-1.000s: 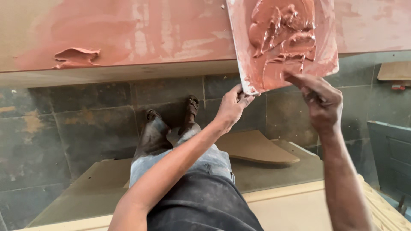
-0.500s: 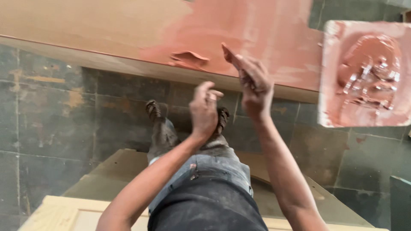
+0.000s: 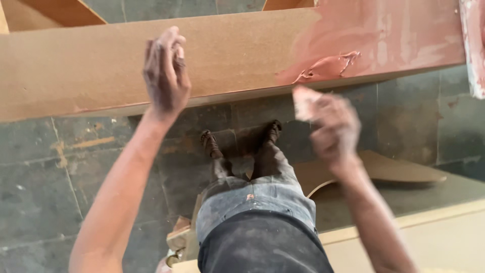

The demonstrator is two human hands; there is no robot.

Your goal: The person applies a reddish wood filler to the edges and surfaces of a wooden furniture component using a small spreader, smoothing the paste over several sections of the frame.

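L fingers (image 3: 169, 53), curled over a small tool 0.5 s ago, now lie flat on the bare board (image 3: 91, 65), holding nothing. R hand (image 3: 333, 129), then empty near the jeans, now grips a small putty-smeared scraper (image 3: 305, 101) just below the board's edge. Board is tan w/ reddish putty (image 3: 328, 65) smeared at right, one thick ridge; it leans above the grey tile floor (image 3: 35, 192).

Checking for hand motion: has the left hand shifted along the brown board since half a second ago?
Yes. The left hand went from below the board up onto its bare face.
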